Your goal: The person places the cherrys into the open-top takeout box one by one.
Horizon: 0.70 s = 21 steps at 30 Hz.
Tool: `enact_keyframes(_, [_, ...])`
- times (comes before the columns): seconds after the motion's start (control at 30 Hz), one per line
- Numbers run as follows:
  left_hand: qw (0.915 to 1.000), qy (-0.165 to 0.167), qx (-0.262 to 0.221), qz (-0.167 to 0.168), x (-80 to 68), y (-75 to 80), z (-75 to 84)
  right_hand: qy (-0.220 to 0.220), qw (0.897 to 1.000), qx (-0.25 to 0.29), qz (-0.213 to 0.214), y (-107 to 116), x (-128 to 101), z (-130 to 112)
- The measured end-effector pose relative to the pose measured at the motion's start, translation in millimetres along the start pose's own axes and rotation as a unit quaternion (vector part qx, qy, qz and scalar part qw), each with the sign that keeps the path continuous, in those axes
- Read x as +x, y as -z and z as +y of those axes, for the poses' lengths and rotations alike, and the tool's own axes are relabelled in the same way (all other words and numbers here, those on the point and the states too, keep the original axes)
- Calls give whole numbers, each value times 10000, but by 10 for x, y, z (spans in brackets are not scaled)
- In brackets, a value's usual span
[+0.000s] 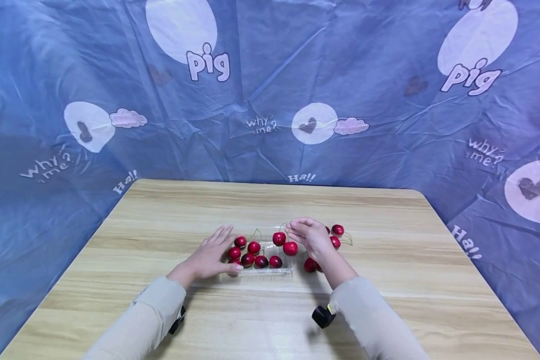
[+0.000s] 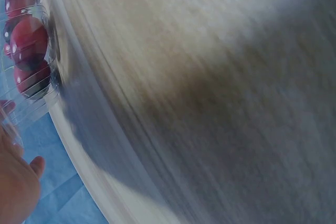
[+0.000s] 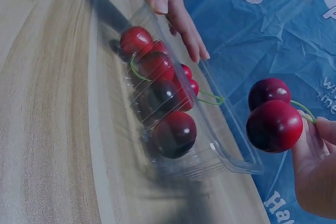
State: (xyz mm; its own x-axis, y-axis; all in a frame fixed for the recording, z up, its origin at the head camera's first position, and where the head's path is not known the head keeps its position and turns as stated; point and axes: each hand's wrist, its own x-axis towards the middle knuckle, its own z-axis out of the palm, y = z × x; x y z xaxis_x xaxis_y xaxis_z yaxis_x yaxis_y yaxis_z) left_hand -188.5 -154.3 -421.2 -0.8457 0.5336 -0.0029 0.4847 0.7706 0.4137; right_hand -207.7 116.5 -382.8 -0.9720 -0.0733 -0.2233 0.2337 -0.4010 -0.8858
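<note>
A clear plastic tray [image 1: 284, 270] with several red cherries in it lies mid-table. My left hand [image 1: 211, 254] rests at its left end, straight fingers along the far wall and the thumb on the near rim; the right wrist view shows this hand [image 3: 176, 14] at the tray [image 3: 231, 156]. My right hand [image 1: 293, 231] hovers over the tray's right end and pinches the green stems of a pair of cherries [image 1: 284, 243]. In the right wrist view the pair [image 3: 273, 124] hangs from my fingers [image 3: 321, 129] just off the tray's end.
Loose cherries [image 1: 336, 236] lie on the wooden table [image 1: 387, 310] right of the tray, partly hidden by my right hand. Blue printed cloth [image 1: 270, 90] hangs behind and beside the table. The left wrist view is blurred, showing the tray [image 2: 31, 106] at upper left.
</note>
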Motion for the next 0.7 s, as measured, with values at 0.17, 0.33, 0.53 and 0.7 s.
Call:
enact_keyframes(0.17, [10000, 4, 23, -11, 2, -3, 1, 15, 10000, -44, 13, -16, 63, 43])
enact_keyframes(0.33, [10000, 37, 19, -55, -1, -1, 12, 32, 9999, -163, 45, -38, 130, 97])
enact_keyframes(0.53, [10000, 60, -28, -53, -5, 10, 7, -18, 9992, -395, 95, -96, 197, 148])
enact_keyframes(0.7, [9999, 86, -53, -78, -7, 3, -9, -152, 9964, -833, 56, -151, 239, 179])
